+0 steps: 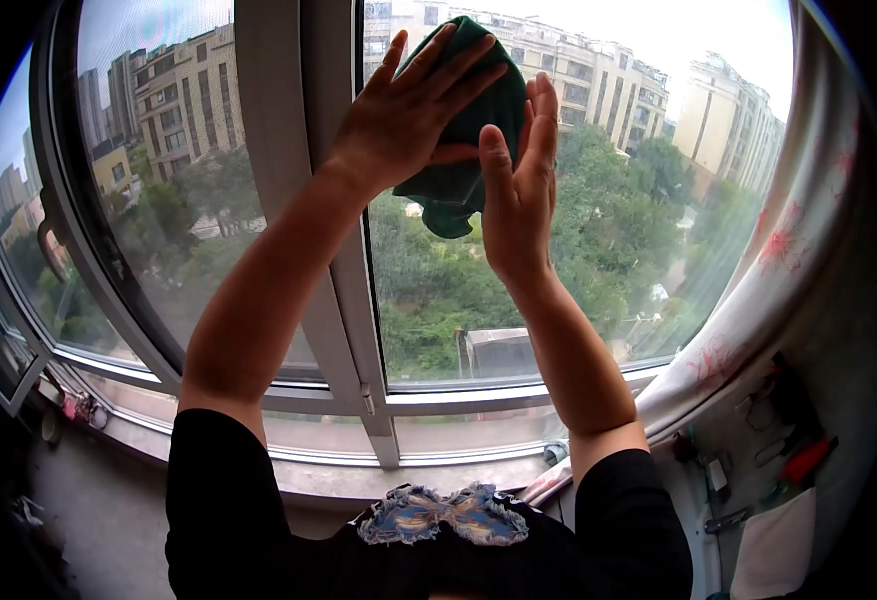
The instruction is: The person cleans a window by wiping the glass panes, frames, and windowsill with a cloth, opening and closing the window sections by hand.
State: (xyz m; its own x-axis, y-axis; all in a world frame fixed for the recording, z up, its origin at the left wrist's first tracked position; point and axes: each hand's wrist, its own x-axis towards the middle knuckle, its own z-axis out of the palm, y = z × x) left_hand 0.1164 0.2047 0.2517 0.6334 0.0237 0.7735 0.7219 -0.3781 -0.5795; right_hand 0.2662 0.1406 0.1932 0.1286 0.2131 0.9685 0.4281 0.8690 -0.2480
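Observation:
A dark green cloth (pixel 483 108) is against the right window pane (pixel 598 270), high up near the vertical frame. My left hand (pixel 393 115) lies flat on the cloth with its fingers spread, pressing it to the glass. At the cloth's right edge is my right hand (pixel 523 190), raised with fingers stretched out and the thumb apart. Its palm is turned toward the cloth; whether it touches the cloth or the glass I cannot tell. A loose fold of cloth hangs below my left hand.
A white curtain (pixel 778 250) with red flowers hangs along the right side. Wide window frames (pixel 283 120) stand to the left, with a handle (pixel 53 245) on a far-left sash. A sill (pixel 308 478) runs below. A white cloth (pixel 773 545) and a red item (pixel 808 460) are at lower right.

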